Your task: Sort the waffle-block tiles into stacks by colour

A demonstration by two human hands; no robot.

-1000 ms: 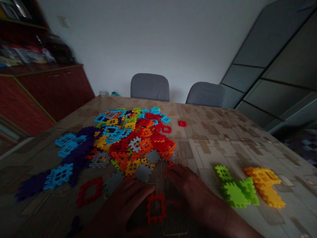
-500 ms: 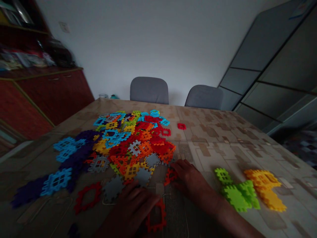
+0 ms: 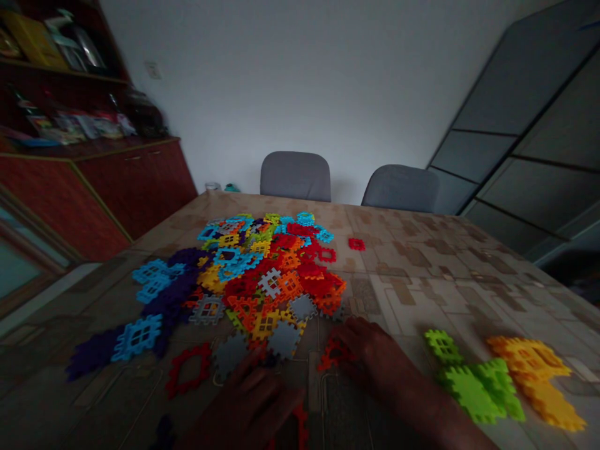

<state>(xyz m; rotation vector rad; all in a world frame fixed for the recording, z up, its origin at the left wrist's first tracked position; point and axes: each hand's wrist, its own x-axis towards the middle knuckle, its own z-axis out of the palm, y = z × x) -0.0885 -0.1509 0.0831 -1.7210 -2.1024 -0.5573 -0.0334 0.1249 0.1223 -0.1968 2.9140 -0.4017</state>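
Note:
My right hand has its fingers closed on the edge of an orange-red triangular building piece, low over the table. To its left, my left hand is held palm down, with the thumb apart from the bent fingers. Its fingertips are near a grey square piece and the front of the pile. Beneath the thumb an orange square frame shows partly; the hand covers the rest. A red frame lies left of this hand. The pile of interlocking pieces spreads beyond both hands.
Green pieces and yellow-orange pieces lie at the right. Dark purple pieces and light blue pieces are on the left. A single red piece sits farther back. Two grey chairs stand behind the table.
The whole view has shifted, so the table and pieces appear farther right. My left hand now covers more of the orange frame. The right hand stays at the triangular piece.

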